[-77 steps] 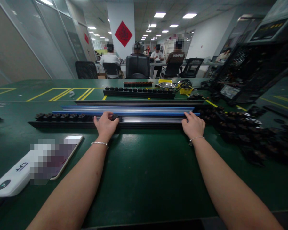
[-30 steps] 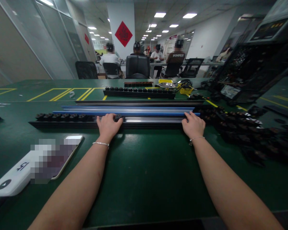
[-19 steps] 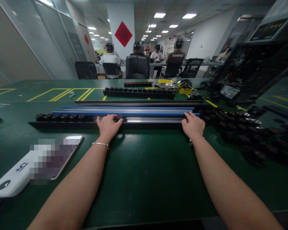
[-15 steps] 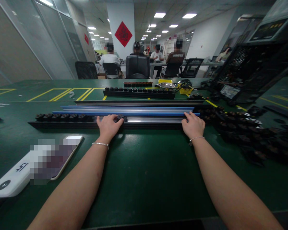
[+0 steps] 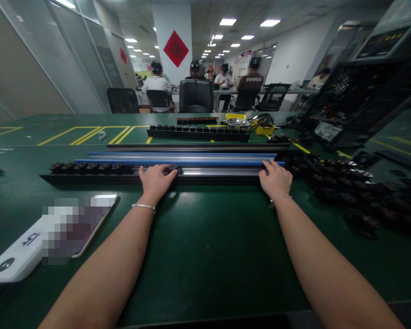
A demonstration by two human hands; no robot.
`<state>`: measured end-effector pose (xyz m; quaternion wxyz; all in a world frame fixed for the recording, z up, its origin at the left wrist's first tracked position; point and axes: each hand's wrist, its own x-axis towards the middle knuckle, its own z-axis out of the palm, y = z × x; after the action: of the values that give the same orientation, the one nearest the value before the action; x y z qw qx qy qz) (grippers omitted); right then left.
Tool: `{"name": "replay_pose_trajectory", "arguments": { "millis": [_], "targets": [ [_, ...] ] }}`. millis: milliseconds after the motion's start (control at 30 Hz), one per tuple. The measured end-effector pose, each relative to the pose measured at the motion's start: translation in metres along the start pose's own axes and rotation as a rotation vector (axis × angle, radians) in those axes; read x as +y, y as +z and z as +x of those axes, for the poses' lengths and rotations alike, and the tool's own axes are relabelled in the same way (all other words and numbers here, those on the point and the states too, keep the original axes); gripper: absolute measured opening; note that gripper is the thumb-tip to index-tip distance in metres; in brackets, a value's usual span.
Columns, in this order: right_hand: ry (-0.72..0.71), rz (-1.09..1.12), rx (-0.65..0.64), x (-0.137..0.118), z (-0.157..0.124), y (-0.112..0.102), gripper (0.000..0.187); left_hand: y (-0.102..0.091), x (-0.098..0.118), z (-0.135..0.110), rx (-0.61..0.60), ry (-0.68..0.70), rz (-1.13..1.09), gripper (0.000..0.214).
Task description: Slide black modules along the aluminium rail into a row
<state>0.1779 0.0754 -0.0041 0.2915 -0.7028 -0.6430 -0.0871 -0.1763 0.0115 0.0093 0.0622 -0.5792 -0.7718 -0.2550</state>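
Now the left grip [image 5: 155,181] lies flat and released on one long black rail with a silver channel [image 5: 219,172]. Its fingertips touch one small black plastic clip [image 5: 173,167] seated in that channel. The right grip [image 5: 276,179] rests on the same rail's right end with its fingers bent over it; I cannot tell whether it clasps the rail. The rail lies crosswise on the green tabletop [image 5: 205,237], under both grips.

Left of the left grip, a row of about seven more black clips [image 5: 89,167] sits in the rail. Just beyond both grips lie two blue-edged strips [image 5: 181,158], then one dark bare rail [image 5: 198,147], then one black rail filled with clips [image 5: 198,133]. Right of the right grip spreads one heap of loose black clips [image 5: 345,187]. Left of the left grip, and nearer the person, lie one white device [image 5: 17,256] and one phone [image 5: 99,214].
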Motion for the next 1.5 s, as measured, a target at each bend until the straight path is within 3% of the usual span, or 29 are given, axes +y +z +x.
{"name": "replay_pose_trajectory", "arguments": {
  "millis": [1500],
  "targets": [
    [0.0,0.016,-0.008,-0.0001,-0.0002,-0.0003,0.05,-0.0009,0.0041,-0.0026,-0.037,0.1,-0.019,0.038]
  ]
}}
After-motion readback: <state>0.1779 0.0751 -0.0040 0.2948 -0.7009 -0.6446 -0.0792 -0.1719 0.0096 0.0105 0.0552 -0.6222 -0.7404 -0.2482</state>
